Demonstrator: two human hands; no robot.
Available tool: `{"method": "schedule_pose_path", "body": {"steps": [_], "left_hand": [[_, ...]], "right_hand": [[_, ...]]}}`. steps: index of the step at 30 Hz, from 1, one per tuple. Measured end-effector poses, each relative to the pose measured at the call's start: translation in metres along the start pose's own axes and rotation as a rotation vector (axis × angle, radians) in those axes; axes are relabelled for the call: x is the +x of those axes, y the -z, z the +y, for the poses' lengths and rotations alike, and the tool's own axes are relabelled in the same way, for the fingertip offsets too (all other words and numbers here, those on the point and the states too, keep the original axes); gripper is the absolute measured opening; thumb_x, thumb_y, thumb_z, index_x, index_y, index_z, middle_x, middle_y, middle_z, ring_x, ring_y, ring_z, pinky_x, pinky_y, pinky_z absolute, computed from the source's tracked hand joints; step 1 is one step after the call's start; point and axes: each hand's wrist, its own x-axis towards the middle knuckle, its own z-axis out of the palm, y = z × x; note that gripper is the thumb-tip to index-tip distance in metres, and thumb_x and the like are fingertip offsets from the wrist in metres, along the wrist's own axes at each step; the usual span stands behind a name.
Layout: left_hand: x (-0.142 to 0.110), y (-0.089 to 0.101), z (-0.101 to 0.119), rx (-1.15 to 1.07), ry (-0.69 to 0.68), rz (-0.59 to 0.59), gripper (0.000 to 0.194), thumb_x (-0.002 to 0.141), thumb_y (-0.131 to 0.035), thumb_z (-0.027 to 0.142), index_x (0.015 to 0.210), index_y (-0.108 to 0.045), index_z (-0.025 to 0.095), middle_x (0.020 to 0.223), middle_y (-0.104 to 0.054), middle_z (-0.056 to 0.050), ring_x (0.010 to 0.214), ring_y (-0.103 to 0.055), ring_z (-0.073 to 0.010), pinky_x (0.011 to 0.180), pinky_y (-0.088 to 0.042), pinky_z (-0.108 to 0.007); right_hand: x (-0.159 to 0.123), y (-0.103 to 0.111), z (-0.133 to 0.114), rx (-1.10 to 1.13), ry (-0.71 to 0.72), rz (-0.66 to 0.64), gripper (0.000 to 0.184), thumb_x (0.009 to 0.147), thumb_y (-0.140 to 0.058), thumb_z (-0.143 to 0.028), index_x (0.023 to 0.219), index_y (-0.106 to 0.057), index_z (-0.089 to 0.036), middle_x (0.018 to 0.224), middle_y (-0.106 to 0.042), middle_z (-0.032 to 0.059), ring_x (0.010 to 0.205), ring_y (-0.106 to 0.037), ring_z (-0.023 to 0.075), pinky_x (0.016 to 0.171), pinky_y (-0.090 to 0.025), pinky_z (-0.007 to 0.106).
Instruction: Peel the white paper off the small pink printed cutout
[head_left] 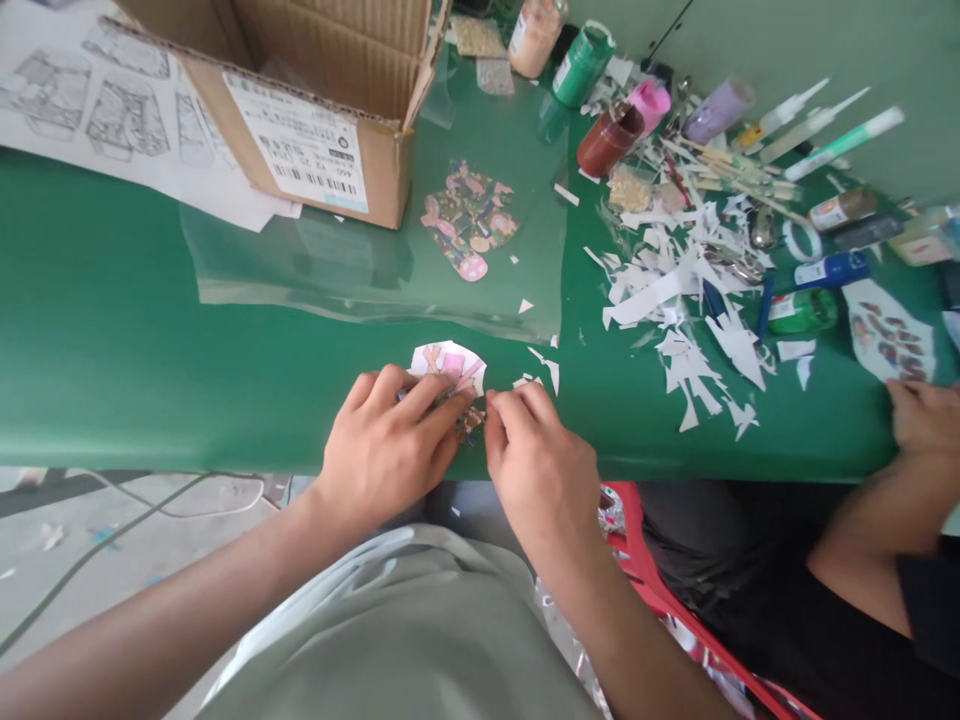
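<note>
My left hand [397,430] lies palm down with its fingers stretched over a small printed paper piece [452,362] near the front edge of the table. Pink and tan drawings show on the white part beyond the fingers, and a brown patterned part peeks out by the fingertips. Close beside it, my right hand [536,450] is closed in a pinch at the right border of that piece. What sits between its thumb and forefinger is hidden. Small white paper scraps [551,372] lie just past the right hand.
A cardboard box [390,180] stands at the back left on clear plastic film [300,285], near a cluster of patterned cutouts [469,215]. Paint jars [583,65] and heaped paper scraps [660,285] fill the right. Another person's hand [926,412] touches a printed sheet [891,330].
</note>
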Motion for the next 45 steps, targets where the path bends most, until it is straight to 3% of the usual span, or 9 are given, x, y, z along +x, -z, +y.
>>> {"method": "schedule_pose_path", "body": {"steps": [4,7,10,14,17,26,45], "left_hand": [[-0.001,0.001,0.000,-0.067,0.032,-0.017,0.031,0.088,-0.059,0.022,0.116,-0.070,0.027,0.110,-0.074,-0.004,0.088,-0.061,-0.0254,0.070,-0.046,-0.041],[0.000,0.006,-0.007,-0.160,0.017,-0.047,0.031,0.089,-0.056,0.018,0.115,-0.070,0.028,0.117,-0.072,-0.002,0.102,-0.064,-0.0248,0.089,-0.049,-0.045],[0.004,0.011,-0.017,-0.216,-0.022,-0.100,0.032,0.091,-0.051,0.012,0.103,-0.074,0.029,0.125,-0.069,0.000,0.114,-0.062,-0.0240,0.103,-0.044,-0.048],[0.013,0.011,-0.027,-0.218,-0.015,-0.121,0.036,0.087,-0.049,0.006,0.087,-0.077,0.029,0.122,-0.071,0.000,0.108,-0.065,-0.0241,0.091,-0.052,-0.044],[0.019,0.005,-0.031,-0.273,-0.077,-0.110,0.038,0.086,-0.047,0.003,0.087,-0.077,0.027,0.118,-0.072,0.003,0.112,-0.065,-0.0221,0.095,-0.053,-0.042],[0.019,0.000,-0.035,-0.341,-0.087,-0.114,0.035,0.089,-0.050,0.008,0.096,-0.076,0.030,0.118,-0.072,0.005,0.121,-0.063,-0.0215,0.103,-0.052,-0.044],[0.019,0.001,-0.034,-0.350,-0.053,-0.150,0.036,0.087,-0.050,0.007,0.087,-0.077,0.030,0.117,-0.073,0.006,0.121,-0.062,-0.0205,0.105,-0.051,-0.044]], "right_hand": [[0.001,0.004,0.007,0.096,-0.016,-0.041,0.021,0.096,-0.047,-0.021,0.090,-0.067,-0.020,0.089,-0.067,0.0041,0.061,-0.059,0.0112,0.047,-0.031,0.026],[0.006,0.010,0.021,0.221,0.026,-0.047,0.019,0.095,-0.048,-0.019,0.094,-0.067,-0.020,0.090,-0.068,0.0037,0.073,-0.064,0.0130,0.054,-0.039,0.023],[0.010,0.014,0.034,0.282,0.089,-0.042,0.019,0.095,-0.049,-0.018,0.096,-0.067,-0.019,0.090,-0.069,0.0041,0.075,-0.065,0.0129,0.058,-0.043,0.022],[0.017,0.014,0.043,0.301,0.272,-0.058,0.022,0.096,-0.048,-0.017,0.096,-0.070,-0.019,0.089,-0.071,0.0031,0.062,-0.060,0.0086,0.057,-0.044,0.021],[0.022,0.012,0.043,0.284,0.371,-0.090,0.025,0.097,-0.048,-0.017,0.093,-0.072,-0.020,0.087,-0.072,0.0021,0.067,-0.062,0.0094,0.060,-0.044,0.021],[0.020,0.002,0.035,0.303,0.343,-0.094,0.022,0.093,-0.053,-0.016,0.091,-0.074,-0.022,0.085,-0.070,0.0002,0.063,-0.060,0.0078,0.055,-0.042,0.021],[0.022,0.000,0.036,0.254,0.395,-0.098,0.025,0.093,-0.051,-0.016,0.091,-0.075,-0.023,0.083,-0.069,0.0003,0.064,-0.060,0.0080,0.052,-0.040,0.021]]}}
